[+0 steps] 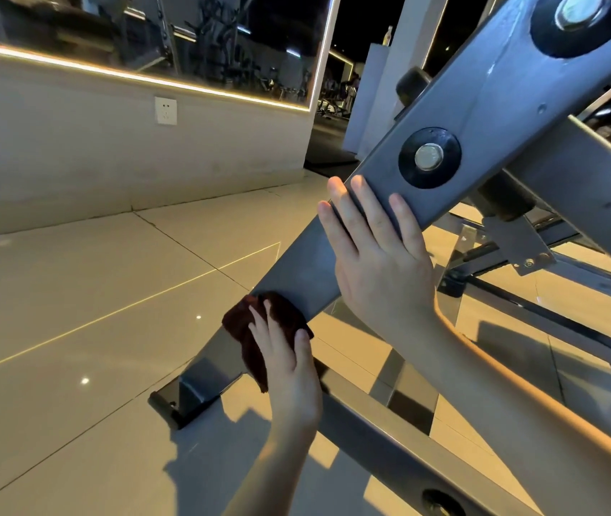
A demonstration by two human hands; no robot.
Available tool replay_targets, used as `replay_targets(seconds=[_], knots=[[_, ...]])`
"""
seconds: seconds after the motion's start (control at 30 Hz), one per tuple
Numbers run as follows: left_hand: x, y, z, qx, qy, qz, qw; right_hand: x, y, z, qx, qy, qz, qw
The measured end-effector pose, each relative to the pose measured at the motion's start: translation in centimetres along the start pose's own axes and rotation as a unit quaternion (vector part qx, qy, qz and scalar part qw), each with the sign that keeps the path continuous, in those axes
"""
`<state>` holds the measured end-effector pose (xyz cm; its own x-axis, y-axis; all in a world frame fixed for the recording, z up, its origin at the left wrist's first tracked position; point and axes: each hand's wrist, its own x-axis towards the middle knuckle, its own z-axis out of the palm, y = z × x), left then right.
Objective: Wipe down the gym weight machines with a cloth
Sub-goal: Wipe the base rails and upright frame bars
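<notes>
A grey steel beam [296,270] of the weight machine slants from a floor foot plate [181,400] at lower left up to the top right. Low on this beam lies a dark brown cloth [240,329], and my left hand [285,363] presses it onto the metal with straight fingers, thumb along the cloth's right edge. Higher up, my right hand [378,262] rests flat on the same beam, fingers spread, just below a black washer with a silver bolt [428,158].
A second grey frame bar [389,433] runs along the floor toward the lower right, under my arms. More machine struts cross at the right. A glossy tiled floor [73,292] stretches left to a wall with a socket [165,110] and a lit mirror [147,31].
</notes>
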<state>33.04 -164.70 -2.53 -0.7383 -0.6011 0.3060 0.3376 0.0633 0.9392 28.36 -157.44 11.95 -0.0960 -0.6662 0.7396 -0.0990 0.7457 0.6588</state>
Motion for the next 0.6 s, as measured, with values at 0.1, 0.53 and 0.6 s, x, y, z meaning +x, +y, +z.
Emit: replay_targets(seconds=[0.1, 0.53, 0.6], knots=[[0.9, -0.9, -0.6, 0.013, 0.003, -0.052, 0.999, 0.0, 0.1, 0.2, 0.009, 0.01, -0.007, 1.0], [3.2, -2.6, -1.8, -0.041, 0.026, -0.125, 0.991, -0.3, -0.4, 0.7, 0.016, 0.031, -0.005, 0.999], [5.2, -3.8, -2.4, -0.099, 0.057, -0.218, 0.969, -0.3, -0.4, 0.8, 0.022, 0.036, -0.006, 0.999]])
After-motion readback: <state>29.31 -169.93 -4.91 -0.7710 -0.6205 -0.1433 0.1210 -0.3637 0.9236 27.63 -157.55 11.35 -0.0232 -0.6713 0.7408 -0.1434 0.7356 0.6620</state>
